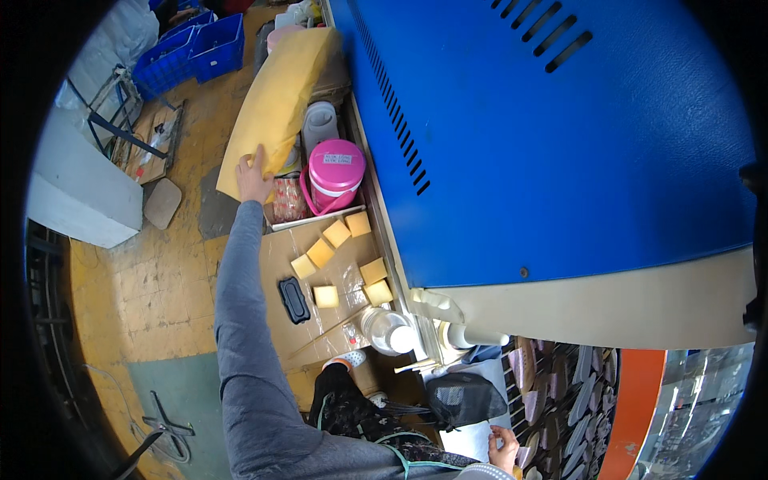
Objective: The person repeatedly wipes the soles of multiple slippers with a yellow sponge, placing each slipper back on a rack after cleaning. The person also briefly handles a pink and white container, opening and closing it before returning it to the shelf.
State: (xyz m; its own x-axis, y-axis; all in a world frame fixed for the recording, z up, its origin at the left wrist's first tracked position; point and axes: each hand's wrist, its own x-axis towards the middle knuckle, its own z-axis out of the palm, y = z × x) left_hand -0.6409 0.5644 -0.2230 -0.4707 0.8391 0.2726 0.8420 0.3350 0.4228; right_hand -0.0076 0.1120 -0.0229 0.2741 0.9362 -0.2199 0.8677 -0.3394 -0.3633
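My left arm reaches far forward. My left hand (254,178) grips the near end of a large yellow sheet, apparently foam (280,92), with its fingers on the top face. The sheet slants over a box of things and hides part of them. Several small yellow foam blocks (326,297) lie on a cardboard surface (280,340) nearer to me. At the lower right, my right hand (504,448) has its fingers curled into a pinch beside a black mesh bag (466,399). Whatever those fingers hold is too small to make out.
Past the blocks stand a pink drinks cooler (336,172) and a grey slipper (320,122). A black case (294,301) and a clear bottle (388,331) are on the cardboard. A blue machine housing (560,160) fills the right side, above racked shoe soles (560,392). Blue crates (216,48) stand far left.
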